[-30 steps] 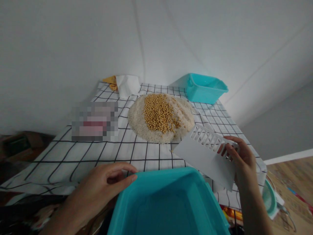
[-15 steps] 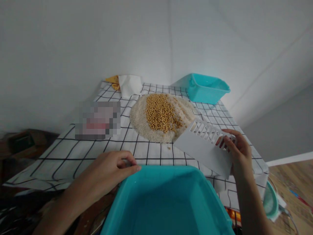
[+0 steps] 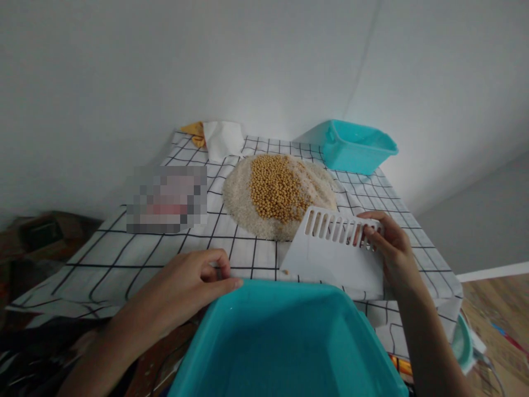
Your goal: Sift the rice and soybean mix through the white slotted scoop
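Stood at a desk [image 3: 124, 259] draped in checked cloth. Held the big teal tub [image 3: 289, 342] against its near edge, with the rim clamped in the closed grip of the left hand [image 3: 182, 292], likely to steady it below the cloth. Left the rice heap [image 3: 239, 204], topped with soybeans [image 3: 276, 187], mid-desk. Pinched the white slotted scraper [image 3: 334, 259] by its slotted end in the grip of the right hand [image 3: 392, 253], plain edge down, between heap and tub, just beside the rim.

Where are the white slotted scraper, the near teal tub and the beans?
white slotted scraper [image 3: 330, 259], head view, on its flat blade
near teal tub [image 3: 281, 331], head view, on its bare inner wall
beans [image 3: 276, 187], head view, middle of the yellow heap
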The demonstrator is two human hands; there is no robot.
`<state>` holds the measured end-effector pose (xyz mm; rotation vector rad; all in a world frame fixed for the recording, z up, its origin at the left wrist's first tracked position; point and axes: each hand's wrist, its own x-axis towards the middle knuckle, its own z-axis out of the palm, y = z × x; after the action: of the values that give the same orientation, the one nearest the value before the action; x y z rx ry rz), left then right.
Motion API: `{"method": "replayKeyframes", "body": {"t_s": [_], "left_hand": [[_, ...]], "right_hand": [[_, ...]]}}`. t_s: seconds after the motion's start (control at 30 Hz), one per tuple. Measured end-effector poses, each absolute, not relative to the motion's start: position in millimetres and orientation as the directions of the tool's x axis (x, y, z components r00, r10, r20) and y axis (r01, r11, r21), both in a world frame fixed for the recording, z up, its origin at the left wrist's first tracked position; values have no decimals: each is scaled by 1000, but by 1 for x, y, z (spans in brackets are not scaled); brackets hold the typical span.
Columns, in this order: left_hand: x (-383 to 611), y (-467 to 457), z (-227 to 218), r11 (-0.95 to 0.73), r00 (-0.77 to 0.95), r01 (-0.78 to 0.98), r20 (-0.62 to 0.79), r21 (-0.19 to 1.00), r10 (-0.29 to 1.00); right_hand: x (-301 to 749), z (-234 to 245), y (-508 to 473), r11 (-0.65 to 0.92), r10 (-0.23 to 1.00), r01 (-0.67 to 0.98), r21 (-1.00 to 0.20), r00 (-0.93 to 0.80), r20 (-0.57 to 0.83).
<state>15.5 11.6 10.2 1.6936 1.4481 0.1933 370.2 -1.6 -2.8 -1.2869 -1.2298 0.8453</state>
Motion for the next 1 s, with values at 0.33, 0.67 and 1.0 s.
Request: {"method": "replayKeyframes", "body": {"t_s": [0.33, 0.67, 1.0], "left_hand": [[15, 14, 4, 130, 326, 654, -433, 745, 840], [12, 14, 2, 139, 325, 660, -447, 738, 833], [14, 14, 5, 135, 327, 644, -430, 753, 841]], "right_hand": [[361, 0, 11, -21, 997, 65, -998, 70, -16], [356, 2, 26, -32, 998, 59, -998, -53, -35], [363, 5, 18, 105, 981, -23, -994, 163, 100]]}}
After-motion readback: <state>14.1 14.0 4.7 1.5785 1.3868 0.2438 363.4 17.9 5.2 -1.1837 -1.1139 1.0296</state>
